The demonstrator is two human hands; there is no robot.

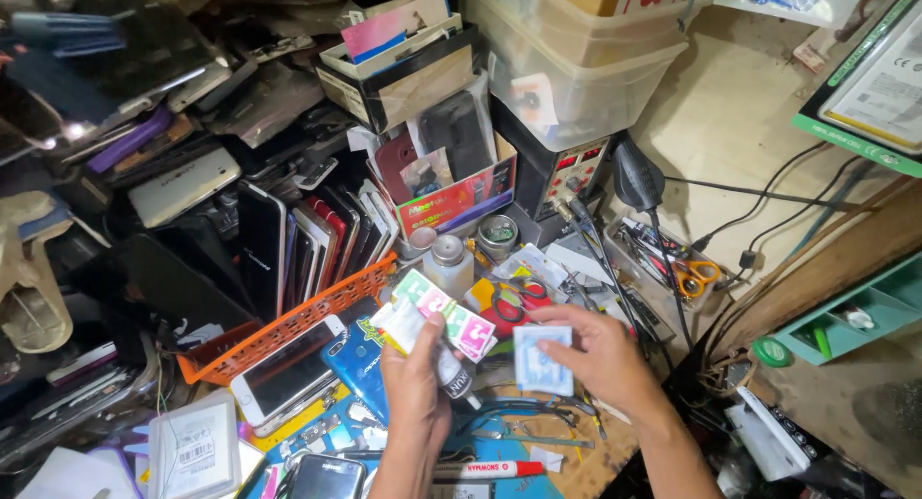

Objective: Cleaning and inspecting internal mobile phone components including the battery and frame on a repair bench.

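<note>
Here, orange basket [317,316] holding upright phones [307,240]

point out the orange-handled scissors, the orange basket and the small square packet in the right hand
orange-handled scissors [695,277], head view, on a handle loop
orange basket [305,318], head view, on its front lattice wall
small square packet [542,359], head view, on its flat face

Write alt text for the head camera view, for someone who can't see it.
Over a crowded repair bench, the left hand grips several small packets and a dark tube, while the right hand holds a small pale blue packet. An orange basket of upright phones stands to the left, and orange-handled scissors lie to the right.
</note>
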